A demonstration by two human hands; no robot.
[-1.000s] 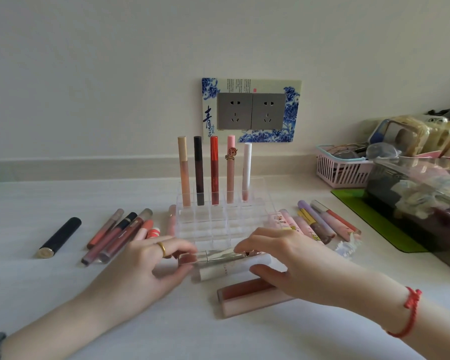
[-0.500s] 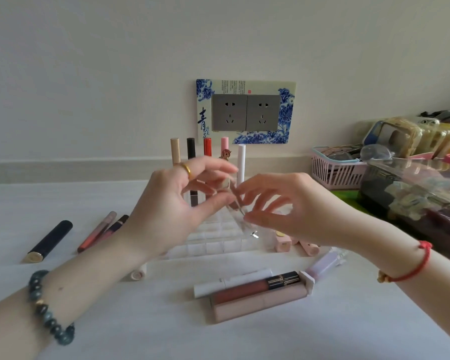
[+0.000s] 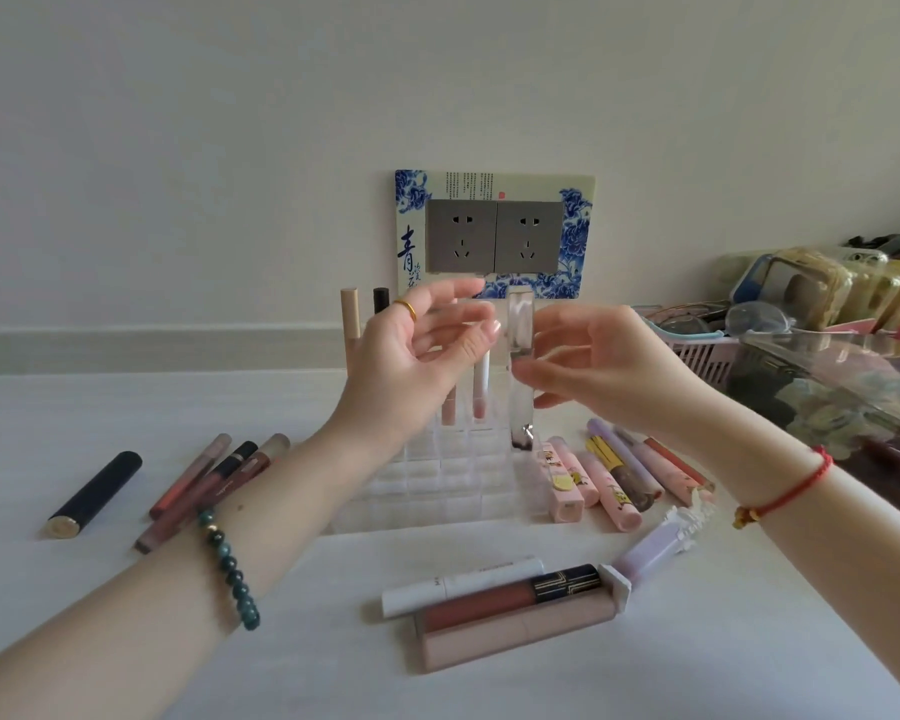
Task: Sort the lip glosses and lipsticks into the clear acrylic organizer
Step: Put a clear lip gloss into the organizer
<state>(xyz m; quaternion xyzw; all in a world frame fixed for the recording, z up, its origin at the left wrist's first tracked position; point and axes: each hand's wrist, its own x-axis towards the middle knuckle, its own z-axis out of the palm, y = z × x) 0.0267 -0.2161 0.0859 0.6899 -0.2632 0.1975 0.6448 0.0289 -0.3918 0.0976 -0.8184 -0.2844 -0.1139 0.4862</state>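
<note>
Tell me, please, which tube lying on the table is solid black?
The black tube lying alone at far left, gold at its near end; the rest are pink, brown, white or lilac.

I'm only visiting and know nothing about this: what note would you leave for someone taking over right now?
Left hand: open, beside the clear tube, holding nothing.
Right hand: pinches the clear tube, upright, its lower end at a back-row slot of the organizer.
Done: standing tubes in the back row, partly hidden by the left hand.
Left: seat this tube, then sort the left pile, right pile and front pile lying on the table.
</note>
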